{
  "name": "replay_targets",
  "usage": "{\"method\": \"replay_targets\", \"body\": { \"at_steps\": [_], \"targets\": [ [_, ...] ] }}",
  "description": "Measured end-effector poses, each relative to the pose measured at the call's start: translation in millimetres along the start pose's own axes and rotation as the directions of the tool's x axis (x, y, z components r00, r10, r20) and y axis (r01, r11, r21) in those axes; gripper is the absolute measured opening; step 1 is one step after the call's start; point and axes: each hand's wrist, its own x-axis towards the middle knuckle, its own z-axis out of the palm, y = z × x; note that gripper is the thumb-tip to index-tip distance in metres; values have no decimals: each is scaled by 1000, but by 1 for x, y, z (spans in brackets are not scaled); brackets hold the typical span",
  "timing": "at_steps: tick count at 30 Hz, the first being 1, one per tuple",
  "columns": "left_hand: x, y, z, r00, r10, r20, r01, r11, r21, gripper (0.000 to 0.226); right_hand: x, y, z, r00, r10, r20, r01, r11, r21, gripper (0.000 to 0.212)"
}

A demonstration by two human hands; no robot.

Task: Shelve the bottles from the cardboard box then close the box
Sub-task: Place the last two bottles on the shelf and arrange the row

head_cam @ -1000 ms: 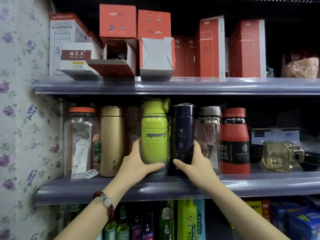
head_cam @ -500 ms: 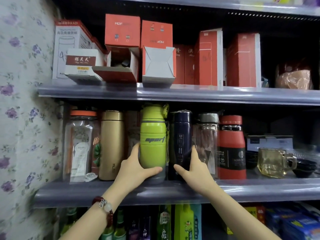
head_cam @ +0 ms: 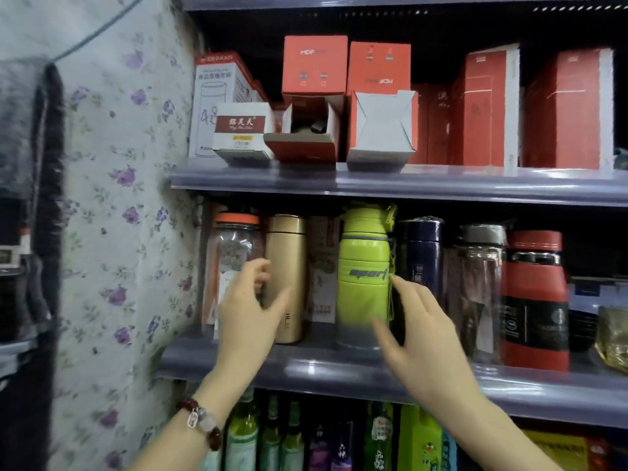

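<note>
**Both hands hovering empty at the bottle shelf**

The green bottle (head_cam: 365,277) is standing upright on the middle shelf (head_cam: 339,368), and everything here is placed from it. Just to its left the gold flask (head_cam: 286,277) is standing, and beyond that a clear jar with an orange lid (head_cam: 234,253). Just to its right the dark blue bottle (head_cam: 419,260) is standing, then a clear bottle (head_cam: 475,283) and a red bottle (head_cam: 535,300). The left hand (head_cam: 248,314) is spreading wide open in front of the jar and flask, holding nothing. The right hand (head_cam: 418,331) is opening loosely just beside the green bottle's right side, gripping nothing. The cardboard box is not showing.
</note>
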Motion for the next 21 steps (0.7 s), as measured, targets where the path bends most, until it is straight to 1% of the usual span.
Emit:
{"method": "replay_targets", "body": {
  "at_steps": [2, 4, 6, 8, 10, 12, 14, 16, 18, 21],
  "targets": [
    [14, -16, -18, 994, -40, -106, 46, 998, 49, 51, 5, -20, 20, 997, -55, 54, 48, 991, 128, 65],
    [26, -33, -30, 982, -132, -136, 146, 984, 102, 63, 15, -38, 47, 994, -42, 98, 17, 970, 243, 69],
    [32, -45, -35, 968, -238, -84, 247, 961, 121, 80, 26, -52, 73, 983, 39, 181, -101, 931, 352, 76],
    [33, -54, -36, 942, -334, 25, 329, 937, 119, 101, 39, -62, 95, 954, 132, 268, -235, 885, 401, 85],
    [34, -58, -32, 921, -375, 107, 364, 925, 105, 117, 55, -64, 113, 920, 231, 317, -352, 841, 410, 91],
    [35, -59, -25, 916, -375, 141, 365, 927, 88, 126, 72, -60, 125, 867, 322, 379, -472, 774, 421, 93],
    [38, -60, -20, 921, -367, 129, 358, 930, 86, 128, 83, -54, 133, 829, 356, 431, -536, 725, 432, 87],
    [42, -65, -21, 921, -364, 140, 356, 931, 77, 126, 85, -50, 135, 829, 341, 444, -534, 720, 443, 76],
    [48, -72, -28, 910, -353, 218, 352, 935, 41, 121, 83, -48, 135, 847, 334, 414, -507, 742, 439, 72],
    [60, -81, -41, 854, -335, 398, 372, 928, -16, 115, 80, -47, 134, 868, 342, 359, -478, 771, 421, 74]
  ]
}}
